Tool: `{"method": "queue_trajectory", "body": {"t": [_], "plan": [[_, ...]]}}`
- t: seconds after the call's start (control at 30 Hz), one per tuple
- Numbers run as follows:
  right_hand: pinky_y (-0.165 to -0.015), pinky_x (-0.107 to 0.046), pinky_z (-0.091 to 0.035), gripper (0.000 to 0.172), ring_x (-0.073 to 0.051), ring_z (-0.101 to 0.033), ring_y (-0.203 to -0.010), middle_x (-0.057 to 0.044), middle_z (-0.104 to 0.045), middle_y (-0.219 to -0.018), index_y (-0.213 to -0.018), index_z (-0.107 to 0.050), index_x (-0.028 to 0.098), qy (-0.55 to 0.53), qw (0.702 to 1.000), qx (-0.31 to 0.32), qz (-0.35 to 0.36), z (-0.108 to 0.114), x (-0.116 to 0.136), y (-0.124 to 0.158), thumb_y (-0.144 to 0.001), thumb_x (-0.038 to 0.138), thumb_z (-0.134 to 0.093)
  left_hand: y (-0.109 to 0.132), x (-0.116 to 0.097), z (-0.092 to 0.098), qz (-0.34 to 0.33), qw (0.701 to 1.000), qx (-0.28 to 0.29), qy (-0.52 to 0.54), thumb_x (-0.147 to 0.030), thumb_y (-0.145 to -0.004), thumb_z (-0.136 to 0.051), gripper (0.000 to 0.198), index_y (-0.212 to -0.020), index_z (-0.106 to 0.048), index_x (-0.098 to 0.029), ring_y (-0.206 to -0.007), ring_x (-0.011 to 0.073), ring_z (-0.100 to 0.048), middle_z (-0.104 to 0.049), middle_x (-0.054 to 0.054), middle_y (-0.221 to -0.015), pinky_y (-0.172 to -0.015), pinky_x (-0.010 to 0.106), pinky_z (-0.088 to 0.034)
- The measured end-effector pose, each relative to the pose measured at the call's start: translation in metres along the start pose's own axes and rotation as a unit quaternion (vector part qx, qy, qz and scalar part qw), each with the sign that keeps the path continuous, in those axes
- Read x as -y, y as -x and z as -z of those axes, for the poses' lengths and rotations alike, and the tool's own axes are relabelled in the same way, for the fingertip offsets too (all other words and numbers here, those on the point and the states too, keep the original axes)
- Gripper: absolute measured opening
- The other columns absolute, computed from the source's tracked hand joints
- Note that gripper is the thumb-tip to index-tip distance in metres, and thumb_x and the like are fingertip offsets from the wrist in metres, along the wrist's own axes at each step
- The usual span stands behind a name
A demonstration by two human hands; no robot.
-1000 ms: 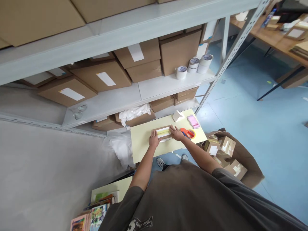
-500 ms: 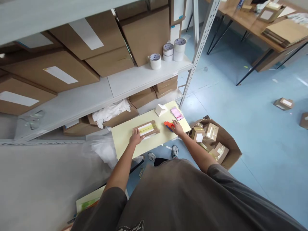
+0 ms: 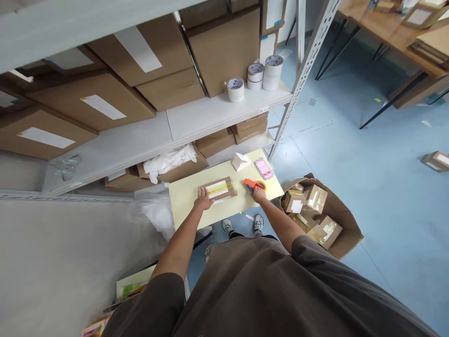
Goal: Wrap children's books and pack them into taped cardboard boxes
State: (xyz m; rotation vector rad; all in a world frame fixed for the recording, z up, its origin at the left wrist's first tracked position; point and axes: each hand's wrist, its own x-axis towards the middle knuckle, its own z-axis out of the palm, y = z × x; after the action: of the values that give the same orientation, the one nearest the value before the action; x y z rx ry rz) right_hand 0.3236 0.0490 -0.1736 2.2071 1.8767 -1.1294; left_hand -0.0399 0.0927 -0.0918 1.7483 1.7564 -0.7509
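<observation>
A small cardboard box point(image 3: 230, 186) with a white label and yellowish tape along its top lies on the pale yellow table point(image 3: 185, 201). My left hand point(image 3: 203, 198) rests on the box's left end, fingers laid out flat over it. Farther right, my right hand point(image 3: 258, 194) is closed around an orange and blue tape dispenser point(image 3: 249, 183), whose yellow roll shows beside the fingers. The dispenser is at the table surface, apart from the box. Behind them stand a folded white card piece point(image 3: 240, 161) and a blurred pink item point(image 3: 264, 168).
A large open carton point(image 3: 345, 229) holding several taped small boxes stands right of the table. Grey metal shelving point(image 3: 224, 114) rises behind, with big cartons and white tape rolls point(image 3: 235, 90). Plastic wrap point(image 3: 156, 213) hangs at the table's left. A wooden desk point(image 3: 389, 35) is far right.
The tape dispenser has turned in my right hand, so more of its yellow roll shows. My left hand stays on the box. The whole view has shifted slightly.
</observation>
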Motion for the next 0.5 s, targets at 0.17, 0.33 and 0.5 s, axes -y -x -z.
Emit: {"method": "queue_trajectory", "body": {"t": [0.17, 0.33, 0.5], "plan": [[-0.095, -0.045, -0.05, 0.043, -0.036, -0.068, -0.119, -0.022, -0.073, -0.123, -0.144, -0.053, 0.017, -0.059, 0.997, -0.04, 0.032, 0.003, 0.001, -0.003, -0.103, 0.031, -0.049, 0.003, 0.011, -0.007, -0.042, 0.998, -0.009, 0.055, -0.06, -0.101, -0.048, 0.102, -0.175, -0.005, -0.004, -0.166, 0.0404, 0.015, 0.011, 0.021, -0.179, -0.134, 0.057, -0.012], [-0.09, -0.043, -0.051, 0.04, -0.034, -0.069, -0.109, -0.019, -0.073, -0.121, -0.141, -0.05, 0.019, -0.085, 0.985, -0.07, 0.134, 0.029, 0.021, 0.011, -0.105, 0.038, -0.049, 0.001, 0.021, -0.012, -0.08, 0.993, -0.03, 0.081, -0.06, -0.104, -0.042, 0.097, -0.175, -0.002, -0.008, -0.165, 0.0396, 0.018, 0.012, 0.018, -0.179, -0.133, 0.059, -0.015], [-0.09, -0.041, -0.053, 0.053, -0.033, -0.069, -0.105, -0.014, -0.073, -0.123, -0.135, -0.056, 0.021, -0.112, 0.966, -0.048, 0.227, 0.063, 0.088, 0.03, -0.1, 0.06, -0.061, 0.002, 0.025, -0.009, -0.108, 0.991, -0.032, 0.072, -0.056, -0.104, -0.044, 0.093, -0.177, -0.004, -0.014, -0.166, 0.0361, 0.017, 0.013, 0.014, -0.18, -0.131, 0.058, -0.025]]}}
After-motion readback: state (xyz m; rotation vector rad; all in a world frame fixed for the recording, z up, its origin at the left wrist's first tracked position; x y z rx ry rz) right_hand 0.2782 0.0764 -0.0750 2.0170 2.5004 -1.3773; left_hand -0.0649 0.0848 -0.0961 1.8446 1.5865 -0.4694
